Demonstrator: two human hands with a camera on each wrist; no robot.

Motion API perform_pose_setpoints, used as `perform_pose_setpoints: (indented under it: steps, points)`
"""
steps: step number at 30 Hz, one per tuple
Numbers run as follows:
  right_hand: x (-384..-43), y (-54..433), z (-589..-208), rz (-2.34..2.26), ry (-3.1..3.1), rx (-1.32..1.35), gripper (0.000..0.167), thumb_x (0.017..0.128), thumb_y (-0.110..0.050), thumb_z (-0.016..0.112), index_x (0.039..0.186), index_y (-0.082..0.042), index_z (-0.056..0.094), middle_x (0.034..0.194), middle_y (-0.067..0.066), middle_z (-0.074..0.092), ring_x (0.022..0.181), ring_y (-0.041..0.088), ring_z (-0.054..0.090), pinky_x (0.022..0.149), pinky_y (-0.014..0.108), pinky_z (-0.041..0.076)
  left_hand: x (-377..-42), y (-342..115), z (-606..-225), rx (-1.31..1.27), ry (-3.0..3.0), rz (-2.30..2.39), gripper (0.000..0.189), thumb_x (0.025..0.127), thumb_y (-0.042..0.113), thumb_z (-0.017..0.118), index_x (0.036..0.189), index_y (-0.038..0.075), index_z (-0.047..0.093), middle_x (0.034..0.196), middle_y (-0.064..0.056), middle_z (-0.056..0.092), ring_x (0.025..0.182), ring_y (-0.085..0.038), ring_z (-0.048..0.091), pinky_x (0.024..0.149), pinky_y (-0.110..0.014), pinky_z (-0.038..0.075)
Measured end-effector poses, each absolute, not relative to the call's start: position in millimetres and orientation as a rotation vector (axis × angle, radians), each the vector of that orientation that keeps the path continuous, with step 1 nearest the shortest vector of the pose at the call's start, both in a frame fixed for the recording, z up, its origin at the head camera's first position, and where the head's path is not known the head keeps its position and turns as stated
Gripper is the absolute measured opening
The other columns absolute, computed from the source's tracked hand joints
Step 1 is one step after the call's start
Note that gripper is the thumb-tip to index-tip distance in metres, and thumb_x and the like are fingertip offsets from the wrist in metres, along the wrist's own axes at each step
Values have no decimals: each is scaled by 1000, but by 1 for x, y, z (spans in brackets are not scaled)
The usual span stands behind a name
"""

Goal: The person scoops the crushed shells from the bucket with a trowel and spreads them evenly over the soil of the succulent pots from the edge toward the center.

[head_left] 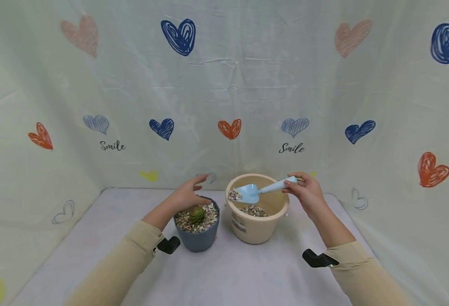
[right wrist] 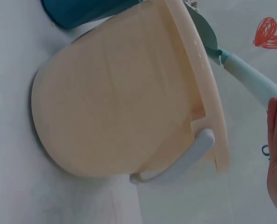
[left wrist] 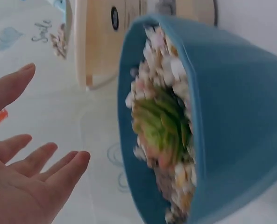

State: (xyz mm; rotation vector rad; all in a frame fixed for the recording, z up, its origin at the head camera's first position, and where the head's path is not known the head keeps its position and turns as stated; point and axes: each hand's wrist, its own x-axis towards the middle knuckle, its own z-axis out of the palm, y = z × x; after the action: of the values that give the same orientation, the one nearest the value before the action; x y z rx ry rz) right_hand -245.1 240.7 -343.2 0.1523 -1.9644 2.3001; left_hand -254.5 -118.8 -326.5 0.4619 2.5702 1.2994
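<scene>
My right hand (head_left: 303,191) grips the end of a light blue trowel's (head_left: 279,185) handle. The blade lies over a cream bucket (head_left: 252,231), carrying small mixed pebbles (head_left: 234,194) at its tip, near the bucket's left rim. More gravel (head_left: 254,211) lies at the bottom of the bucket. Above the blue-grey pot (head_left: 197,240) my left hand (head_left: 187,194) hovers with fingers spread, holding nothing. A green succulent (left wrist: 159,123) sits among pebbles in that pot; in the left wrist view the fingers stand off the pot's rim.
Pot and bucket stand side by side on a white-covered table (head_left: 247,276). A grey-white handle (right wrist: 189,156) hangs on the bucket's side. Close behind the table hangs a pale curtain (head_left: 224,85) printed with hearts. A few stray pebbles lie near the bucket.
</scene>
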Motion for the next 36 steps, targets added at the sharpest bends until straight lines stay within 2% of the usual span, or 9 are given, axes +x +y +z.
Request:
perform_pose_setpoints:
  steps: [8,15,23,29,36]
  points:
    - [-246,207,-333,2365,-1954,194,25,92,9,60,113,8,49,84,4,68,68,11,69,76,25,56,-258,-153,-334,544,2533,1281,86,87,10,74,155,4,21,157,-21,23,139,-46,26,106,-58,34]
    - [-248,172,-333,2409,-1989,211,35,92,10,59,122,17,43,83,5,66,66,12,67,75,26,57,-259,-180,-347,572,2485,1289,88,87,11,74,155,3,20,156,-24,23,139,-49,25,103,-60,36]
    - [-248,138,-338,2379,-2083,166,37,92,7,61,123,17,45,85,7,66,68,13,68,74,27,57,-260,-200,-364,540,2354,1295,96,84,15,77,157,8,14,158,-19,20,141,-47,20,106,-61,32]
    - [-248,117,-341,2318,-2134,155,30,91,6,63,118,12,52,88,11,68,68,13,68,73,28,57,-260,-209,-378,588,2226,1283,108,79,17,81,158,11,8,161,-19,9,142,-49,10,108,-65,23]
    - [-250,97,-345,2262,-2157,169,29,89,8,65,115,14,56,94,20,67,68,15,68,68,28,58,-261,-212,-396,562,2183,1294,115,73,14,85,158,16,8,161,-19,5,145,-41,7,112,-61,18]
